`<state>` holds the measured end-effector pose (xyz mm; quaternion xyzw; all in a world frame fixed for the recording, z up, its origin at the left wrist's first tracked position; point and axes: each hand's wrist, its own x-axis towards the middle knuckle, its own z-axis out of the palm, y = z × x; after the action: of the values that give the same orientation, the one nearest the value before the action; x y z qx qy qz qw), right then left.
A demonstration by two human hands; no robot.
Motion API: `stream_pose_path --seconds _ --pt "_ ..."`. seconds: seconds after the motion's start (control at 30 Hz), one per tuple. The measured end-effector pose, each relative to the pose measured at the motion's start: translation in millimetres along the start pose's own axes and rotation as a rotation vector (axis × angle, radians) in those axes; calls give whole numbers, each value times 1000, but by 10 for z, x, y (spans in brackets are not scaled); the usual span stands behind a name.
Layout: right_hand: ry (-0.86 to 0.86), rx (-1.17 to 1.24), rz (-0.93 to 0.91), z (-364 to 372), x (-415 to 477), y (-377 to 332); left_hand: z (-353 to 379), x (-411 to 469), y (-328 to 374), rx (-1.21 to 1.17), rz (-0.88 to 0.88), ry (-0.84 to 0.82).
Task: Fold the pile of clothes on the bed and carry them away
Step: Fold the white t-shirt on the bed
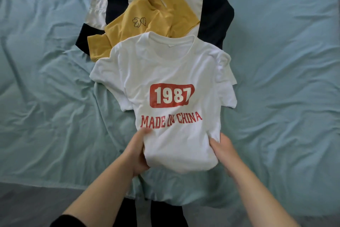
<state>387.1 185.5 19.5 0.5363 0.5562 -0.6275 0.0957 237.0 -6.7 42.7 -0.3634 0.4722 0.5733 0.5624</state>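
White T-shirt [165,72] printed red, hem gripped by left hand [137,153] and right hand [223,150]

left hand [137,150], right hand [223,150] bare, forearms bare too. black sleeve [60,220] showing on left arm near elbow. black trousers [161,215] lower down, looks like.

You have soft, matt knit cloth in the white T-shirt [165,72] at centre, its red print [171,95] flat and matt. Above it, the yellow shirt [128,30] looks matt too, the pale fabric [97,11] beside it faintly glossy. The blue sheet [276,79] is matt cloth, creased.
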Motion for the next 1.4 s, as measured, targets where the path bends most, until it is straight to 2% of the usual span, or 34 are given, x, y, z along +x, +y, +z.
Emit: stream_pose_path --seconds 0.07,0.1,0.17,0.23,0.33,0.43,0.53,0.67,0.77,0.87,0.93,1.0,1.1,1.17,1.27,1.33,1.4 --pt "-148 62 156 -43 36 -18 -19 6 -6 -299 -67 -267" --pt "-229 110 235 -44 49 -20 9 39 -41 -407 -92 -345" --pt "-372 185 323 -1 51 -17 113 78 -147 -396 -102 -403" --pt "-429 209 339 63 49 10 218 105 -223 -103 -80 -389" --pt "-414 136 318 139 44 57 288 170 -271 265 48 -221" --pt "-387 141 308 159 54 104 271 140 -240 380 169 -59" --pt "-419 87 296 191 17 80 259 96 -239 449 151 -31" --pt "-406 -59 239 284 -6 82 380 135 -302 862 116 -51" --pt "-343 -44 222 276 30 112 399 180 -309 1101 191 -81" --pt "-197 64 245 169 116 206 195 243 -304 1244 304 93" --pt "-92 124 273 81 156 303 -53 257 -311 1201 341 299" --pt "17 145 292 -6 177 444 -362 241 -326 1007 374 476" --pt "127 116 316 -135 144 665 -832 190 -363 690 420 671" --pt "146 113 328 -163 63 782 -1115 156 -417 609 412 764" --pt "57 211 277 -116 -93 910 -1348 92 -500 489 403 691" --pt "-63 189 263 -46 -222 971 -1365 47 -522 417 363 517" --pt "-144 54 269 25 -384 1000 -1324 -18 -530 398 275 333"
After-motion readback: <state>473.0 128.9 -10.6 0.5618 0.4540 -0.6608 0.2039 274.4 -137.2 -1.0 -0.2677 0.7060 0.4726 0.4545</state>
